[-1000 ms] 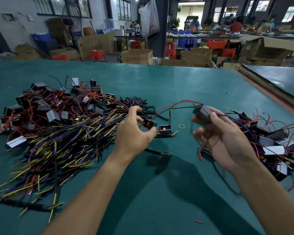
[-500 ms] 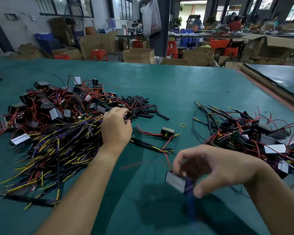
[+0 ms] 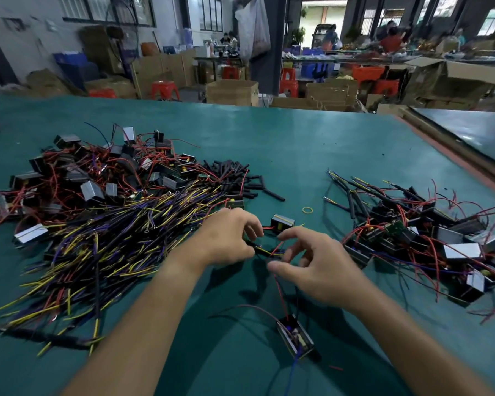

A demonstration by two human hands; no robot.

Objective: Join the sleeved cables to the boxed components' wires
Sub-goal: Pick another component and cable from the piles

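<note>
My left hand (image 3: 229,238) grips a black sleeved cable (image 3: 265,250) whose yellow and red wire ends stick out to the right. My right hand (image 3: 317,267) hovers at those ends, thumb and fingers spread apart with nothing pinched. A boxed component (image 3: 295,340) lies open side up on the green table (image 3: 283,155) below my hands. Its red wire runs up toward my right thumb and a blue wire trails toward me. A second small component (image 3: 282,222) sits just beyond my fingers.
On the left lies a heap of boxed components (image 3: 83,178) and sleeved cables (image 3: 112,241) with yellow and purple ends. Loose black sleeves (image 3: 235,172) lie behind it. A tangle of joined units (image 3: 426,238) is on the right, a yellow rubber band (image 3: 307,210) between.
My right hand set the boxed component down near me and moved up to the cable ends. My left hand came away from the pile with a sleeved cable, moving right toward the middle.
</note>
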